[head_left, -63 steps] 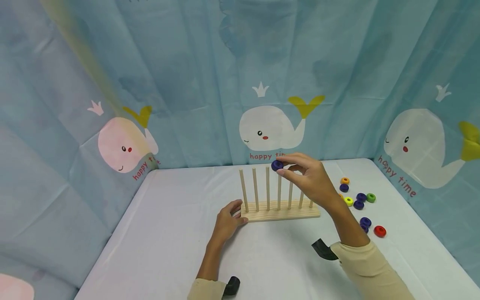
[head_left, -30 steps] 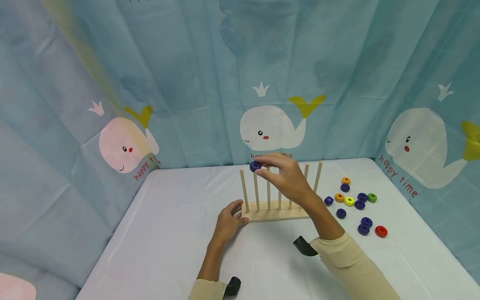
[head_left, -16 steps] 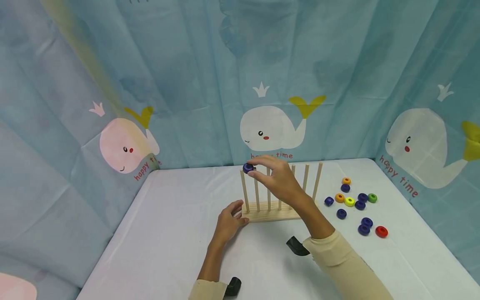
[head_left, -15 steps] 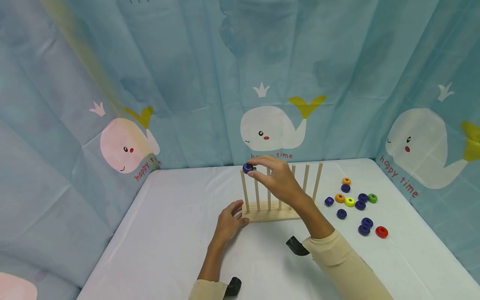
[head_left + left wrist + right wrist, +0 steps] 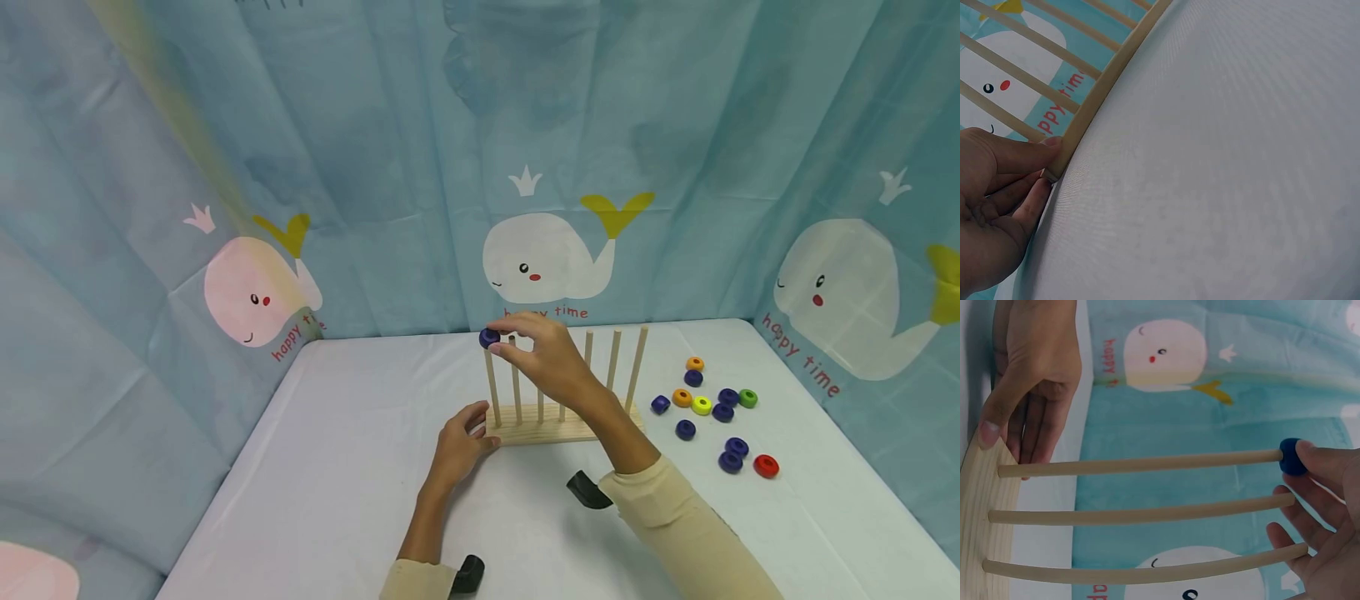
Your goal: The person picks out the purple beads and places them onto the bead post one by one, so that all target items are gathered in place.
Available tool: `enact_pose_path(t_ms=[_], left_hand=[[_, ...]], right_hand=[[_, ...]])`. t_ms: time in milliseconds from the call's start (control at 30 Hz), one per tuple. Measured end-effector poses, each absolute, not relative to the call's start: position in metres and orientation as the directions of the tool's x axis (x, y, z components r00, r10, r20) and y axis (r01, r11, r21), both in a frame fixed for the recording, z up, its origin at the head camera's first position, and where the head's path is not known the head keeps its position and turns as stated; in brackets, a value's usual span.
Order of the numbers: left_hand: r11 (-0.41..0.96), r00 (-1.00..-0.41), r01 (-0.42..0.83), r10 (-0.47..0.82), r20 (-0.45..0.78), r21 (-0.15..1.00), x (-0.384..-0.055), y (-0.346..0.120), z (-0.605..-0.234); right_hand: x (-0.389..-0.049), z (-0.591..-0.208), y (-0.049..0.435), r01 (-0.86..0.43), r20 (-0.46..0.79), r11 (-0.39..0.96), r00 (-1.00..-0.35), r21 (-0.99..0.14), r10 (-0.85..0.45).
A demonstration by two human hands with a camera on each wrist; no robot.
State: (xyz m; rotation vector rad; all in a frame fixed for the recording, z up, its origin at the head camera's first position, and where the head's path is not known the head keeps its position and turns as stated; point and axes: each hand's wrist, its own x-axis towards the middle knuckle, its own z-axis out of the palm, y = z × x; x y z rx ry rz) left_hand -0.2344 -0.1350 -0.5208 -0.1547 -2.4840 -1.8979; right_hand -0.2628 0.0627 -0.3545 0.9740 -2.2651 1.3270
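A wooden peg rack (image 5: 543,432) with a row of upright pegs stands on the white table. My left hand (image 5: 456,443) grips the left end of its base, thumb on one side and fingers round the end, as the left wrist view shows at the base (image 5: 1105,81). Between thumb and fingertips my right hand (image 5: 551,358) pinches a dark blue bead (image 5: 489,338) at the top of the leftmost peg. In the right wrist view the peg's tip meets the bead (image 5: 1291,457), while the other fingers reach past the tips of two neighbouring pegs.
Loose beads lie right of the rack: several dark blue ones (image 5: 686,430), two orange (image 5: 682,397), a yellow (image 5: 701,405), a green (image 5: 747,398) and a red (image 5: 766,466). A blue whale-print curtain (image 5: 390,208) hangs behind and beside the table.
My right hand has carried the blue bead leftward along the peg tops to the leftmost peg. My left hand has stayed at the rack's end.
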Motion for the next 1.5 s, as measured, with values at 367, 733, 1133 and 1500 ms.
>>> enact_pose_path(t_ms=[367,733,1133,1500], left_hand=[[0.266,-0.996,0.072,0.064,0.057,0.961,-0.234,-0.132,-0.519],[0.255,-0.995,0.074,0.085,0.054,0.964,-0.235,-0.131,-0.521],[0.263,-0.997,0.069,0.062,0.054,0.962,-0.236,-0.133,-0.522],[0.277,-0.999,0.050,0.036,0.041,0.959,-0.234,-0.133,-0.521]], right_hand=[[-0.263,-0.353,0.061,-0.695,0.582,0.342,-0.718,-0.633,-0.381],[-0.263,-0.355,0.062,-0.691,0.583,0.376,-0.723,-0.617,-0.371],[-0.259,-0.351,0.070,-0.722,0.639,0.359,-0.691,-0.591,-0.338],[-0.253,-0.349,0.088,-0.751,0.694,0.317,-0.658,-0.579,-0.291]])
